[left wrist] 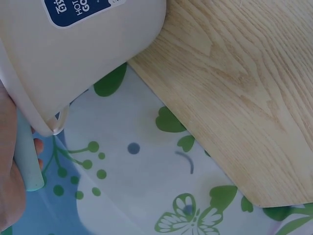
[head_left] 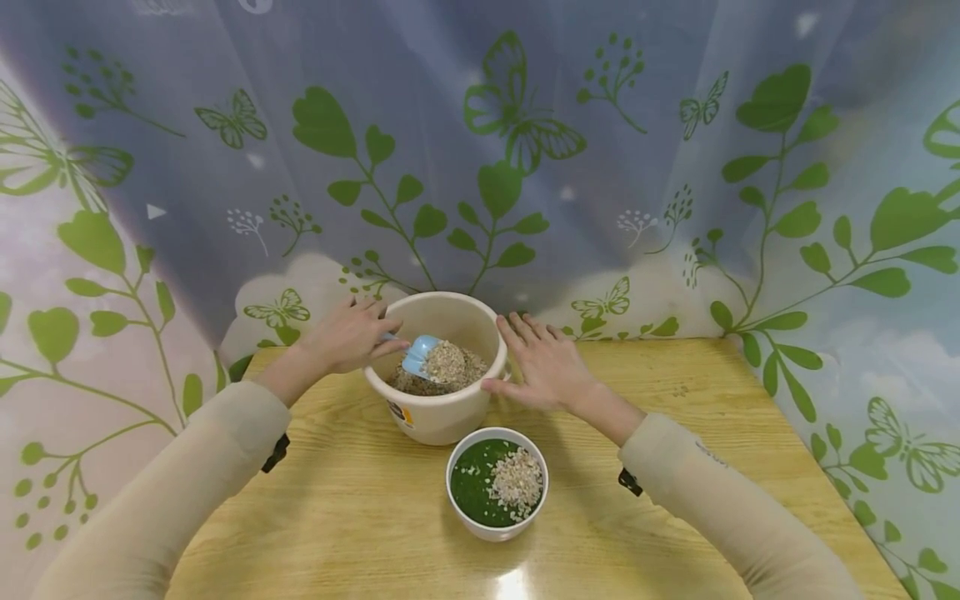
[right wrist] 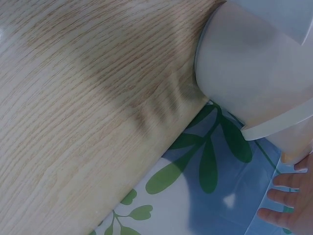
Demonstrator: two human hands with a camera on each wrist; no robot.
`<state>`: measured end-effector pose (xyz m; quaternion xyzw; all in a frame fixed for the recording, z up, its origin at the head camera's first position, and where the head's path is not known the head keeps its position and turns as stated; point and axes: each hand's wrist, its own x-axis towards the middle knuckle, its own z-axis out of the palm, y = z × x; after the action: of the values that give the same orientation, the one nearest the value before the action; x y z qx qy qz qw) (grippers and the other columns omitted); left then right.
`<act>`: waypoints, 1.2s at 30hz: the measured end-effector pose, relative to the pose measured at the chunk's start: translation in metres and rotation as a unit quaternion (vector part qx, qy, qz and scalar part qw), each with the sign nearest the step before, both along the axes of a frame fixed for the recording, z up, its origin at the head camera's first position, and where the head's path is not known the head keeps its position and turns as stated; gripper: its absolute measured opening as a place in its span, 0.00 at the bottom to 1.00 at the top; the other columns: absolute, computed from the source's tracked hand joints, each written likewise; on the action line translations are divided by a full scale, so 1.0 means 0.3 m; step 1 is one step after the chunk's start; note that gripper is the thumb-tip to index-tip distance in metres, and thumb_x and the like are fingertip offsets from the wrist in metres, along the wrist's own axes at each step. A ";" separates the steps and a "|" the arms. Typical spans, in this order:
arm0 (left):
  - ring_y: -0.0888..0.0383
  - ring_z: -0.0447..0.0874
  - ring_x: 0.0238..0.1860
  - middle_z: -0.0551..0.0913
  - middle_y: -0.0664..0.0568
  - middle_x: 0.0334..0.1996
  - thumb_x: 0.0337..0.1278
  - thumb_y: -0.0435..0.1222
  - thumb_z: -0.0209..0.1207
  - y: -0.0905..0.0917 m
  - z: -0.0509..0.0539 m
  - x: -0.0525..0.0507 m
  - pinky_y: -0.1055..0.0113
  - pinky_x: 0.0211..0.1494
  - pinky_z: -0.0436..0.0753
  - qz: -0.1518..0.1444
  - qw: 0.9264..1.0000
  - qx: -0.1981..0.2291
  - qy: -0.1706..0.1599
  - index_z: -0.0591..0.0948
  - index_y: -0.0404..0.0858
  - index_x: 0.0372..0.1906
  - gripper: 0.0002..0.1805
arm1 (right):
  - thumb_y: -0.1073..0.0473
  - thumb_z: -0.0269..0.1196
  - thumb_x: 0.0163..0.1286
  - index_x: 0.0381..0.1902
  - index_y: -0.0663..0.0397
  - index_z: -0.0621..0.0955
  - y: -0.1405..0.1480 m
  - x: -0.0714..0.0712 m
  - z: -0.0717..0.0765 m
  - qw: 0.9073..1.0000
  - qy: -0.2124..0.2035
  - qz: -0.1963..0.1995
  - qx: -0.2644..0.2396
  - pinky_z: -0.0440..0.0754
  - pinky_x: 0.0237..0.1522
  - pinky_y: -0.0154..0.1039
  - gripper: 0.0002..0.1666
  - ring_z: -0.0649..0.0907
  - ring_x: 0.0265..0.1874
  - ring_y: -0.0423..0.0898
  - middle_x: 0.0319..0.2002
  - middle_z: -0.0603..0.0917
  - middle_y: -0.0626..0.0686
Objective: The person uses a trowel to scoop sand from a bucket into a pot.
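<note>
1) Left hand (head_left: 348, 337) grips a blue scoop (head_left: 417, 357) of flakes (head_left: 445, 363) in the far tub (head_left: 441, 421)
2) Right hand (head_left: 546, 367), fingers spread, at the tub's right side
3) Near bowl (head_left: 497, 533) has green stuff (head_left: 471, 493) and flakes

A cream bucket (head_left: 442, 421), a printed label on its outer wall, stands upright on the table (head_left: 345, 500), pale flakes (head_left: 474, 367) lying in its lower part. Inside its mouth is a light blue scoop (head_left: 420, 353), heaped with the same flakes (whether it touches those below is hard to tell). Just in front stands a white bowl (head_left: 497, 533) with dark green contents (head_left: 471, 479), a mound of flakes covering its right side and a few scattered leftward.
</note>
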<state>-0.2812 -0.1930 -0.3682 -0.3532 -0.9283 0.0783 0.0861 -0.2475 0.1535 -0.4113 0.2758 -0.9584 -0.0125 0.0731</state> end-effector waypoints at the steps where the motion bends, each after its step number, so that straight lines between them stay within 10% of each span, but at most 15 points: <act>1: 0.38 0.84 0.60 0.84 0.35 0.58 0.78 0.58 0.52 -0.001 0.001 0.001 0.41 0.60 0.81 0.000 1.000 0.001 0.001 0.84 0.42 0.59 0.27 | 0.08 0.31 0.65 0.87 0.52 0.50 0.000 0.000 -0.001 1.000 0.000 0.000 -0.002 0.69 0.77 0.64 0.70 0.63 0.83 0.61 0.85 0.57 0.61; 36: 0.43 0.84 0.47 0.85 0.41 0.46 0.75 0.56 0.57 -0.016 0.057 0.085 0.53 0.44 0.73 -0.030 0.998 0.023 0.054 0.81 0.44 0.46 0.19 | 0.05 0.23 0.60 0.86 0.52 0.52 0.002 0.000 0.003 1.000 0.006 0.007 -0.023 0.70 0.75 0.65 0.75 0.65 0.82 0.63 0.84 0.59 0.63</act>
<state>-0.2557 -0.1977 -0.3512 -0.3739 -0.9129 0.0732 0.1465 -0.2474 0.1542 -0.4104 0.2803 -0.9561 0.0081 0.0849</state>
